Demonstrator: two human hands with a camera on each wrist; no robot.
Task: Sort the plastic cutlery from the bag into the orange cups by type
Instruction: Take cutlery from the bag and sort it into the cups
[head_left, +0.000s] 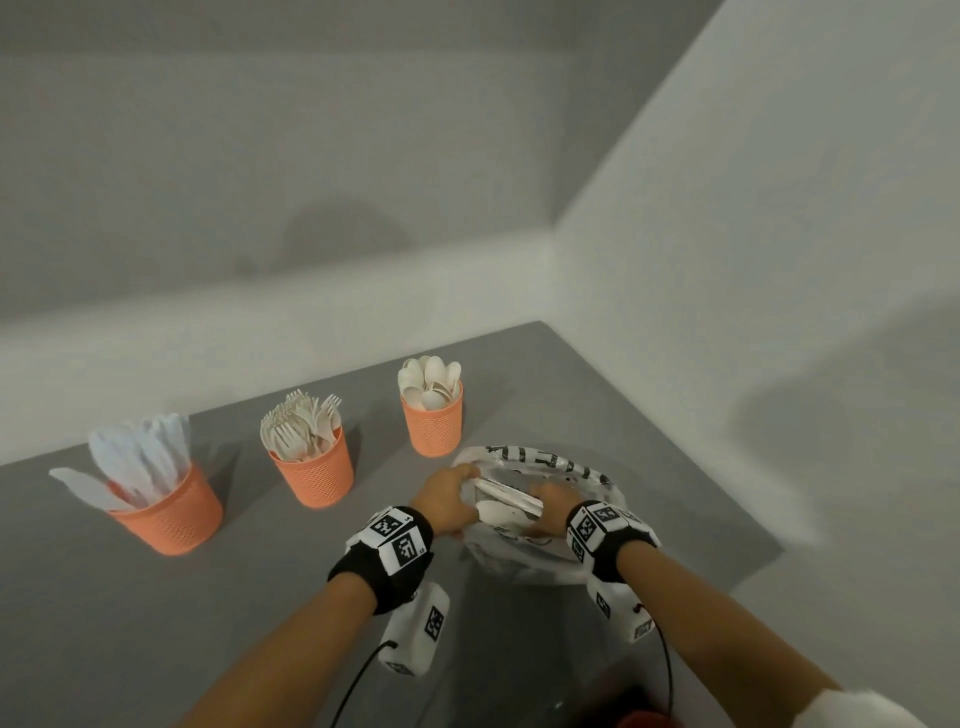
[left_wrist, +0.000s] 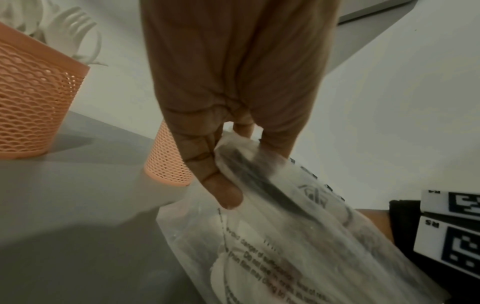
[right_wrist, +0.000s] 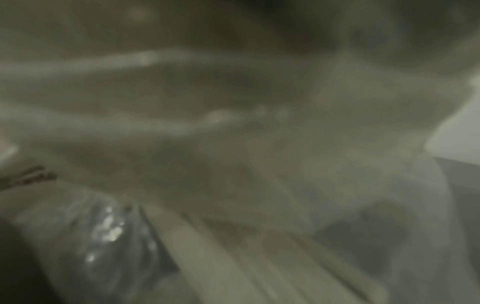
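Three orange mesh cups stand in a row: knives (head_left: 171, 512) at left, forks (head_left: 317, 475) in the middle, spoons (head_left: 434, 421) at right. A clear printed plastic bag (head_left: 545, 470) lies right of them with pale cutlery (head_left: 506, 506) inside. My left hand (head_left: 465, 486) pinches the bag's open edge between thumb and fingers, as the left wrist view shows for the left hand (left_wrist: 233, 162) on the bag (left_wrist: 285, 246). My right hand (head_left: 553, 501) reaches into the bag, its fingers hidden by plastic. The right wrist view is a blur of film and pale handles (right_wrist: 246, 257).
The grey table (head_left: 130, 623) ends at white walls behind and to the right. Its right edge runs close past the bag. The fork cup (left_wrist: 33, 98) and spoon cup (left_wrist: 166, 164) stand just beyond my left hand. Cables trail from both wrist bands.
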